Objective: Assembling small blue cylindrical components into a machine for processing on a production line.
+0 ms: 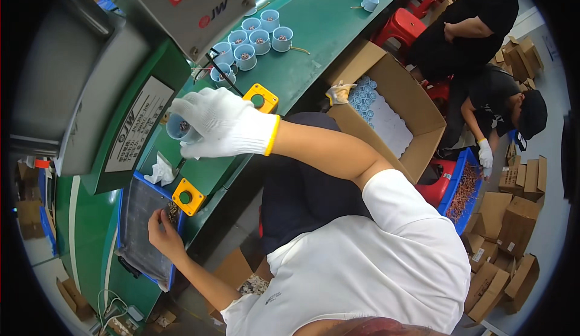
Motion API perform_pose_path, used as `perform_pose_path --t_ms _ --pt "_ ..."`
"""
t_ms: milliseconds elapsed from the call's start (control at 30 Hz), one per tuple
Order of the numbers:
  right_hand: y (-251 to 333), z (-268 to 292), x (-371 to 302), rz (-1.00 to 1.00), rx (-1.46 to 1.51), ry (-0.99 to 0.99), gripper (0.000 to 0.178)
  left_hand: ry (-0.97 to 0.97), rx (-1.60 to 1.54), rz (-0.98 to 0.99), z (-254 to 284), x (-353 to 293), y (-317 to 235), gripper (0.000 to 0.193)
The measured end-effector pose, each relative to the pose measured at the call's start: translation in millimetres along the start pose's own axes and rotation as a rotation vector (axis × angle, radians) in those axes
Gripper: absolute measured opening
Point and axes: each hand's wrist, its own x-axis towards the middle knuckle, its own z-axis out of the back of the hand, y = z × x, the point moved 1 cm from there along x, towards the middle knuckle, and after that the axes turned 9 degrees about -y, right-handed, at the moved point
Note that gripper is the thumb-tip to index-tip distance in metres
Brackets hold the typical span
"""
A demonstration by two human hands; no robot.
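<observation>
White sleeves nearest us, we hold our bare left hand [164, 236] over the blue tray [138, 216], fingers loosely curled, half open, nothing visible in them. Our gloved right hand [220, 124] has its fingers wrapped round a light-blue cup [179, 127] beside the green-and-grey machine [139, 128]. Beyond, more cups [260, 42] stand grouped on the green table [326, 34]; farther off, two co-workers [495, 97] bend beside an open carton [417, 91].

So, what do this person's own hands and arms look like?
The right hand wears a white, knit-looking glove with a yellow band edging its cuff. The left hand is bare. White short sleeves cover the upper arms, leaving both forearms uncovered. No cables or markings show on either arm.
</observation>
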Motion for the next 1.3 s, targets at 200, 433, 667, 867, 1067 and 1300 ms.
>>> perform_pose_path --t_ms 200,433,667,867,1067,1300 --pt "-69.5 32.2 -47.9 0.206 -0.203 -0.270 0.026 -0.018 -0.187 -0.265 -23.3 -26.7 -90.0 0.009" --pt "-77.8 44.6 -82.5 0.266 -0.290 -0.120 0.020 -0.128 -0.092 -0.344 -43.5 -27.9 -76.6 0.007" --pt "-72.0 36.0 -61.1 0.246 -0.456 -0.103 0.025 -0.176 0.113 -0.451 -27.6 -31.3 -83.2 0.011" --pt "-67.6 29.2 -47.7 0.111 -0.382 -0.127 0.044 -0.081 0.128 -0.419 -27.0 -10.2 -89.4 0.007" --pt "-77.1 40.4 -61.2 0.017 -0.366 -0.125 0.044 -0.115 0.135 -0.437 -25.6 -14.4 -87.3 0.007" --pt "-66.5 34.3 -64.0 0.148 -0.449 -0.105 0.030 -0.117 0.134 -0.401 -26.1 -7.4 -100.6 0.006"
